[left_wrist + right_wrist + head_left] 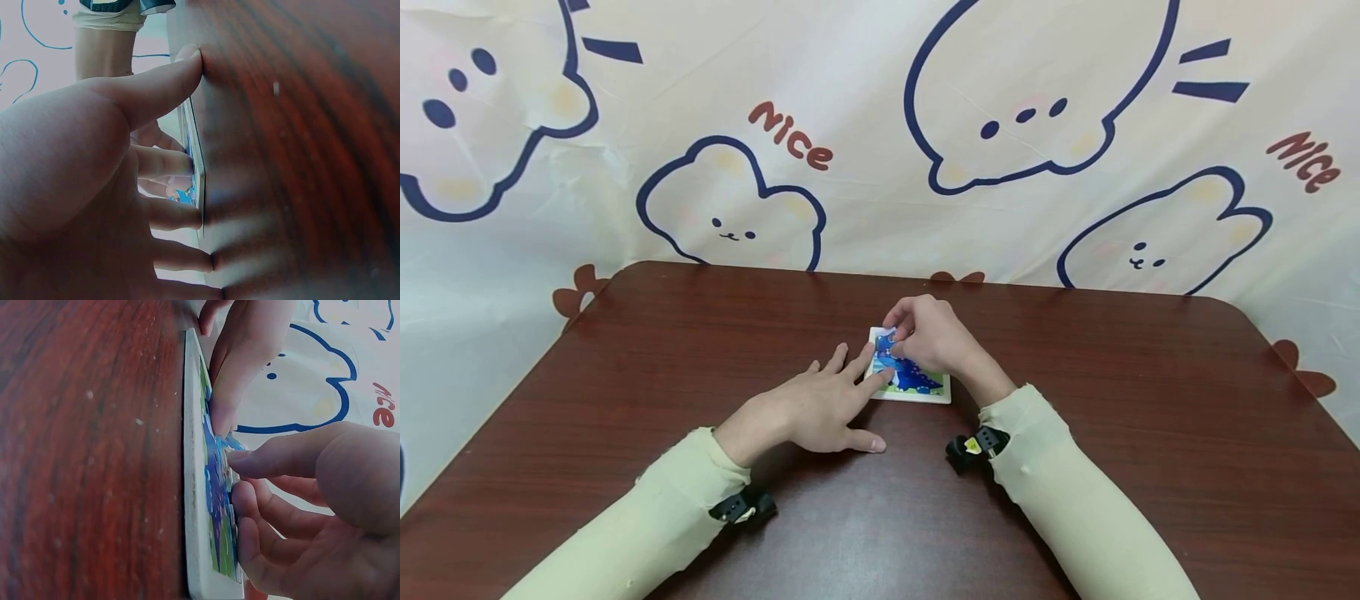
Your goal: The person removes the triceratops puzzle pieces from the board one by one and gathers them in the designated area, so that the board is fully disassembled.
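Note:
A small flat picture puzzle (917, 381) with a blue dinosaur and a white frame lies on the brown table. My left hand (823, 408) is spread palm down at its left side, index fingertip on the picture and thumb on the tabletop. Over the upper part of the puzzle, my right hand (934, 333) has its fingers bent and pinches a small blue puzzle piece (234, 442) at thumb and fingertips. That piece stands slightly tilted up from the picture, largely hidden by the fingers. In the left wrist view, blue also shows between the left fingers.
The dark wooden table (700, 333) spreads round the puzzle on all sides. Behind it hangs a pale cloth (865, 217) printed with cartoon outlines. Each sleeve cuff carries a black wrist camera (977, 447).

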A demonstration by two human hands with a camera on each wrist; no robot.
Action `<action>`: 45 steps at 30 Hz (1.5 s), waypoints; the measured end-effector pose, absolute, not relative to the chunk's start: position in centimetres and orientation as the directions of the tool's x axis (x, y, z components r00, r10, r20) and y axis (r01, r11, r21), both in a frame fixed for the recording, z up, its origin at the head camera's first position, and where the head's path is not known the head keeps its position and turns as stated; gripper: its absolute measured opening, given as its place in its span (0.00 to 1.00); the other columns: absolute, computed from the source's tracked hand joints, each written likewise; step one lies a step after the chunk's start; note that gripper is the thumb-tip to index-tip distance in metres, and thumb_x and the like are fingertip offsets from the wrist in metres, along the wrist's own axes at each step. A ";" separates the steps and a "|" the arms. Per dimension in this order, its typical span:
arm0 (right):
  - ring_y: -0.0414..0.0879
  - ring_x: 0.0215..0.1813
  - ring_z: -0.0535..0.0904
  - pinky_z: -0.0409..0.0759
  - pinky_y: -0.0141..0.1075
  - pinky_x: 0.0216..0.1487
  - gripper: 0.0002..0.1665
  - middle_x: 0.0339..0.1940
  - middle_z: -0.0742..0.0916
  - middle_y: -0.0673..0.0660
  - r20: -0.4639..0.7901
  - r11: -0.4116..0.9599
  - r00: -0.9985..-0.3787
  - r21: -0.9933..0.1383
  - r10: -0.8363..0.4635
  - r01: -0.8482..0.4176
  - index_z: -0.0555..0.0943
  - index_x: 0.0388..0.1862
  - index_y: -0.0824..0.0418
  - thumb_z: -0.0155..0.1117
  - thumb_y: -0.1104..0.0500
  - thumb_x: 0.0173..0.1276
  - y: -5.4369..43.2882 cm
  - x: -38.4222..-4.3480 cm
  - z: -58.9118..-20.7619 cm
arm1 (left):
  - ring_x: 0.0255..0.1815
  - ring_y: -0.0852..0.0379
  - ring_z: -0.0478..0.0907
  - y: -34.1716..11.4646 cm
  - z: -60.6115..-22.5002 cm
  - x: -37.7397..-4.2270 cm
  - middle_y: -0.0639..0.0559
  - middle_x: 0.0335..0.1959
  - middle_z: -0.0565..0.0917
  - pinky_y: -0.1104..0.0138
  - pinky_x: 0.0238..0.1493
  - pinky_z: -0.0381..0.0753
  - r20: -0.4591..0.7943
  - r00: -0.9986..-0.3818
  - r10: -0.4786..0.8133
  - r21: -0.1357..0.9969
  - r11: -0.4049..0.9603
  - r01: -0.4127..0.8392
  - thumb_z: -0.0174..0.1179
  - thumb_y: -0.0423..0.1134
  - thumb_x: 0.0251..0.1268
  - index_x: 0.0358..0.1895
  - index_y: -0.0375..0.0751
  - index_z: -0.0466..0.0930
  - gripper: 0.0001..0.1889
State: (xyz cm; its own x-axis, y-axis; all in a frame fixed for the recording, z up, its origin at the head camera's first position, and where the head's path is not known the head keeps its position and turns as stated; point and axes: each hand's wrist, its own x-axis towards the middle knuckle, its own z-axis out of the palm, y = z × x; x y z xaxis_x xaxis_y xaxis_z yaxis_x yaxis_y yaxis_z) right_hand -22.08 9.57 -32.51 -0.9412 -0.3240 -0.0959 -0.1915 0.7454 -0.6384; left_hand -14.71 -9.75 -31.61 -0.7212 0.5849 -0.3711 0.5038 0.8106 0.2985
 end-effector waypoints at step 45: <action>0.51 0.51 0.86 0.83 0.50 0.63 0.15 0.45 0.91 0.56 -0.062 0.633 -0.904 -0.733 -0.424 -0.247 0.87 0.55 0.57 0.76 0.60 0.70 12.4 -22.4 -32.0 | 0.89 0.28 0.36 -9.5 -31.7 -14.8 0.42 0.91 0.38 0.32 0.83 0.51 -0.392 -0.730 0.560 0.270 0.828 0.491 0.61 0.66 0.74 0.88 0.54 0.50 0.48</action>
